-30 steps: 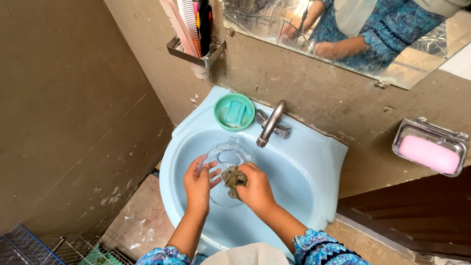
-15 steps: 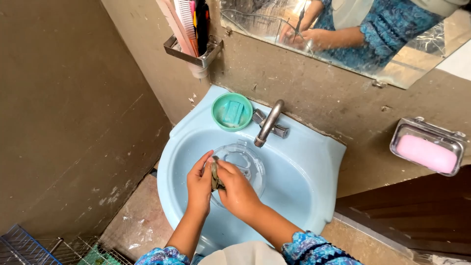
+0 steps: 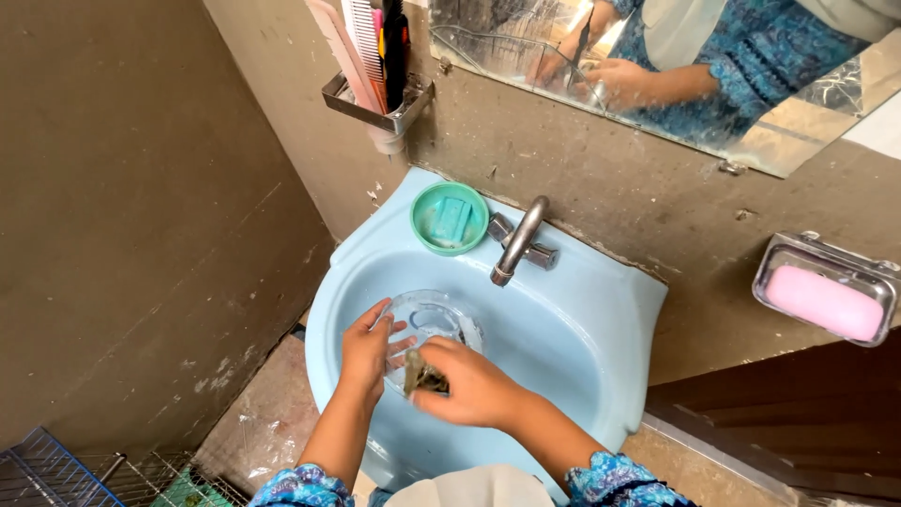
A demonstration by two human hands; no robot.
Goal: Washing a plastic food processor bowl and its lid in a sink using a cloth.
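Head view: left hand fingers spread, cupped against the left edge of a clear plastic lid, thumb and fingertips on its rim, holding it tilted inside the basin. Right hand closed in a pinch grip on a dark, wadded scrub cloth, which is pressed to the lid's lower edge, right beside the left thumb. Lid sits low-left in the light blue sink, just below and left of the spout of the metal tap; no water stream visible. Both forearms come up from bottom of frame, blue patterned sleeves at the elbows. On the sink's back-left corner, touching nothing else, a round green soap dish with a teal soap bar in it. Wall above it: metal holder with combs and brushes standing upright. Mirror upper right, reflecting the person's arms and blue clothing. Far right on the wall, well apart from the sink, a metal soap tray with a pink soap bar. Bottom left: blue wire rack on the floor.
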